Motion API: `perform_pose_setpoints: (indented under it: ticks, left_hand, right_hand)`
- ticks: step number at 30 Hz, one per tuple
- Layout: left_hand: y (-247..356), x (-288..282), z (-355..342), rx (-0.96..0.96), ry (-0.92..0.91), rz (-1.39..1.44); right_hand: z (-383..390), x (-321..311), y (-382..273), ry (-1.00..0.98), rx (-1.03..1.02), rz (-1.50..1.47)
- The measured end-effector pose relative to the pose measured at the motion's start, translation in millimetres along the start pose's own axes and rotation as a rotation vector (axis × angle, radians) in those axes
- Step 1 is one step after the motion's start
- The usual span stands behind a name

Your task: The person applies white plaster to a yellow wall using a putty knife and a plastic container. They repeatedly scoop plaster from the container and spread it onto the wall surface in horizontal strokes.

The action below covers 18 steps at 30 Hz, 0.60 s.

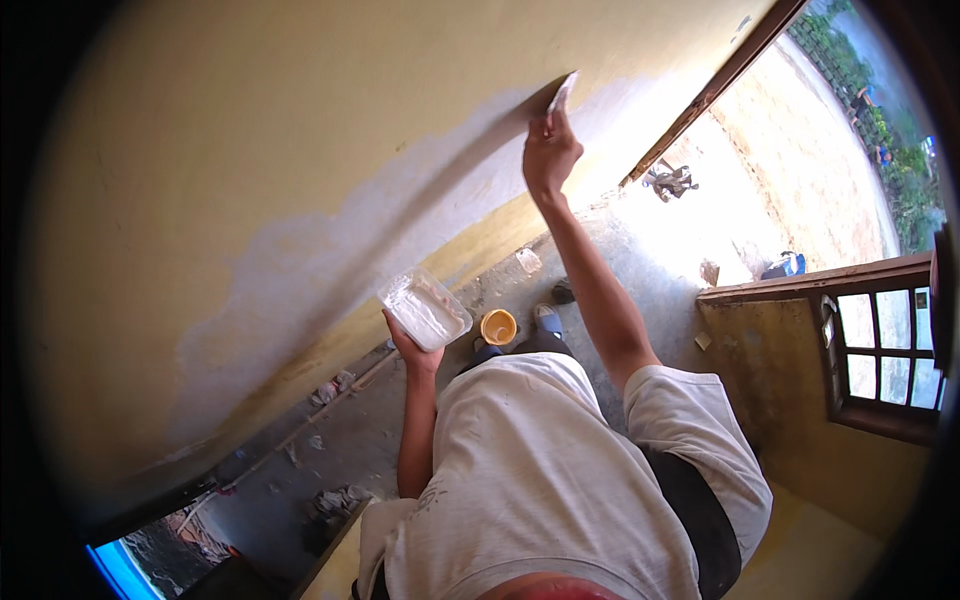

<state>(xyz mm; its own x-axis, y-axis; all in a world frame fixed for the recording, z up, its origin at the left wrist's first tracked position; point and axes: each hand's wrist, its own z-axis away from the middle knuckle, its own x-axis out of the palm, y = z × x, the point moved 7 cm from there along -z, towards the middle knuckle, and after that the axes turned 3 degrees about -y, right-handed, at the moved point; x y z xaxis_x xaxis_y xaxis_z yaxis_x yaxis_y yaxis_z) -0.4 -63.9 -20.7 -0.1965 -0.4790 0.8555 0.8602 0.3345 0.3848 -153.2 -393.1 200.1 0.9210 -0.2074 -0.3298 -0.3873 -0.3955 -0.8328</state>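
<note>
My right hand (550, 155) is raised to the yellow wall (200, 130), closed around a putty knife (562, 92) whose pale, smeared blade is at or very near the surface; contact is hard to tell. Across the wall runs an uneven pale white patch (290, 270). Lower and to the left, my left hand (410, 343) grips a clear rectangular plastic container (425, 308) with white paste inside, held out in front of the wall.
An orange bucket (498, 326) stands on the concrete floor (620, 280) near my feet. A long pole (330, 405) and rags (335, 510) lie lower left. A bright open doorway (760, 170) is at upper right, a grilled window (885, 350) at right. Dark objects (668, 180) lie near the doorway.
</note>
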Motion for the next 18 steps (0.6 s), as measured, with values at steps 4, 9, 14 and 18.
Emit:
perform_pose_setpoints:
  ticks: [4, 9, 14, 18]
  left_hand:
    - [-2, 7, -5, 0.037, 0.008, -0.046]
    - [-8, 4, -12, 0.053, -0.036, -0.065]
    - [-2, 31, 0, 0.031, -0.115, -0.008]
    - [-12, 23, 4, 0.005, -0.032, 0.015]
  right_hand:
    - [119, 33, -75, -0.122, -0.302, -0.229]
    - [194, 28, -67, -0.581, -0.348, -0.389]
    - [39, -40, 59, -0.073, 0.034, -0.053]
    - [-59, -57, 85, 0.147, -0.022, 0.007]
